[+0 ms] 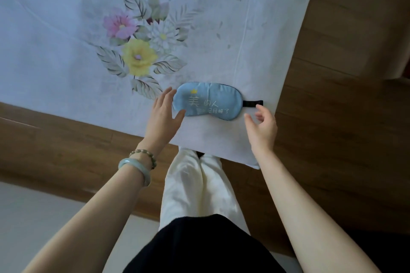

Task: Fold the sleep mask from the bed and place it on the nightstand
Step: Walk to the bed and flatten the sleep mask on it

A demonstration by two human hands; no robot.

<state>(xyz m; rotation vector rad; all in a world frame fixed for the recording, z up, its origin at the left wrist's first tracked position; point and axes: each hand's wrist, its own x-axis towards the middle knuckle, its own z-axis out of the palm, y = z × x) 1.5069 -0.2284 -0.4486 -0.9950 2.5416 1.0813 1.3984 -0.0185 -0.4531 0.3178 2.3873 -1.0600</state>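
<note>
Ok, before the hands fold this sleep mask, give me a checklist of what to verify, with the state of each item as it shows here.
1. Sleep mask lies flat and unfolded on the floral bedsheet, printed side up: ok.
2. Left hand open, fingers at the mask's left end: ok.
3. Right hand open, just below the black strap at the right end; contact with the strap: cannot tell.
4. Nothing lying on the mask: ok.
5. Mask clear of the bed's edge: ok, though it lies near the corner.
6. Nightstand in view as a place to put it: not ok, none shows in this picture.
</note>
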